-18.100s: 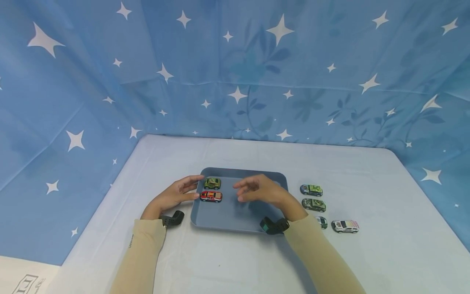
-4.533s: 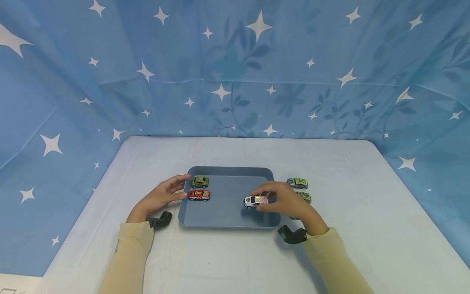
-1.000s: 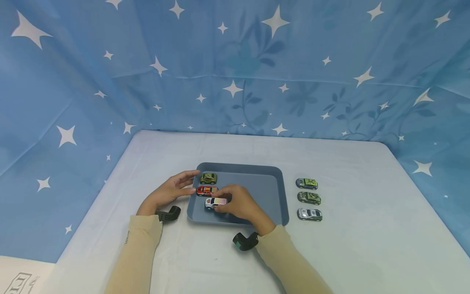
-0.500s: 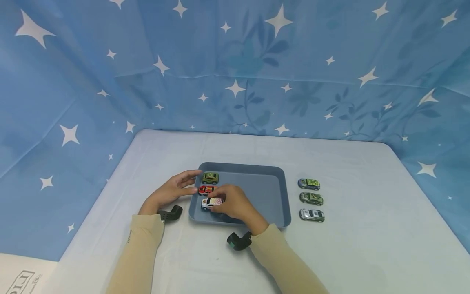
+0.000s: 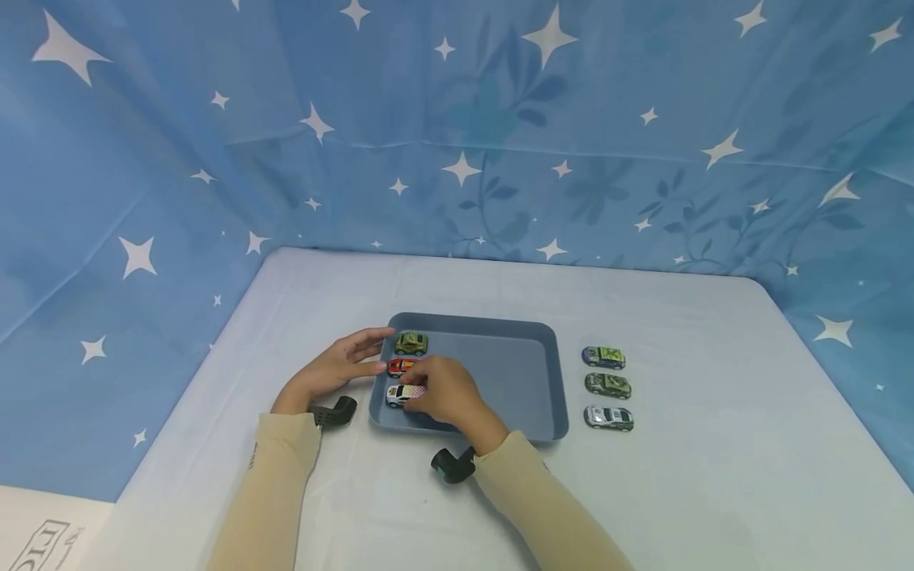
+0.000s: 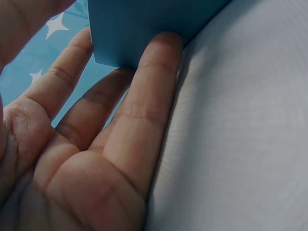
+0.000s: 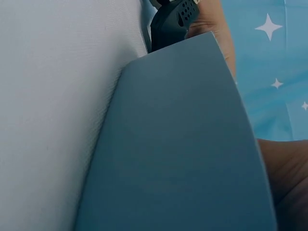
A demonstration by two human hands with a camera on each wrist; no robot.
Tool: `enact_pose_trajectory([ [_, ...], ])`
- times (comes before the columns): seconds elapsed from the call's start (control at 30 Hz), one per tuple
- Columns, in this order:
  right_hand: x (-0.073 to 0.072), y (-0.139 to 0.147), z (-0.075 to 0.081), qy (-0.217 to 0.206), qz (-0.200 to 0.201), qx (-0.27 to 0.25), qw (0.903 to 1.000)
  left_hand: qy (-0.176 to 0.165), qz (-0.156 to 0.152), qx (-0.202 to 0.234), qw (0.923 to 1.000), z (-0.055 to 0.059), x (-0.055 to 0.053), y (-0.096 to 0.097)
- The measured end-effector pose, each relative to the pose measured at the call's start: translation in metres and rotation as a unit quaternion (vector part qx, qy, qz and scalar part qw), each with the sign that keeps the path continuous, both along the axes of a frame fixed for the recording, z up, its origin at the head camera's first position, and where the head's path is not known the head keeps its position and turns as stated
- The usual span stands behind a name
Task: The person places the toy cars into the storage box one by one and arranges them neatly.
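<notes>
A white toy car with a pink-patterned roof (image 5: 396,396) is at the front left of the grey-blue tray (image 5: 503,373). My right hand (image 5: 448,393) pinches its rear end between thumb and fingers. Just behind it lies a red toy car (image 5: 401,367), partly covered by my right fingers; a green toy car (image 5: 411,343) stands at the back left corner. My left hand (image 5: 334,369) rests at the tray's left side, fingers spread. In the left wrist view, its fingertips touch the tray's outer wall (image 6: 125,29). The right wrist view is mostly filled by the tray's wall (image 7: 178,144).
Right of the tray, a blue-green toy car (image 5: 603,358), a camouflage toy car (image 5: 608,385) and a silver toy car (image 5: 608,418) lie in a column on the white tablecloth (image 5: 714,476). A blue curtain with stars (image 5: 400,103) hangs behind.
The white toy car, on the table at right at first, was carried by my right hand into the tray and leftward to just before the red car. My left hand stayed at the tray's side.
</notes>
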State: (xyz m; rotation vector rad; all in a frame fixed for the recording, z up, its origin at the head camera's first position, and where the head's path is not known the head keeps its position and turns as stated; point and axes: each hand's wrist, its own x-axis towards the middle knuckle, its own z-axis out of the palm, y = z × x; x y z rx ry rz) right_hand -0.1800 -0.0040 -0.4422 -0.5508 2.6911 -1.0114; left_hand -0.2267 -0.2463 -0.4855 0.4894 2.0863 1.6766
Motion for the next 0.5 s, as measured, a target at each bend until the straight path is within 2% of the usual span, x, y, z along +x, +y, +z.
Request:
enact_pose_trajectory([
  [0.2,0.0000,-0.0031,-0.0013,0.008,0.000,0.012,0.9999,0.002,0.000,-0.002,1.0000,-0.0008,-0.0010,0.0009],
  [0.5,-0.0014,-0.0027,-0.0039,0.011,0.010,0.004,0.9999,0.013,-0.003,-0.004,0.9999,-0.0015,-0.0014,0.0004],
])
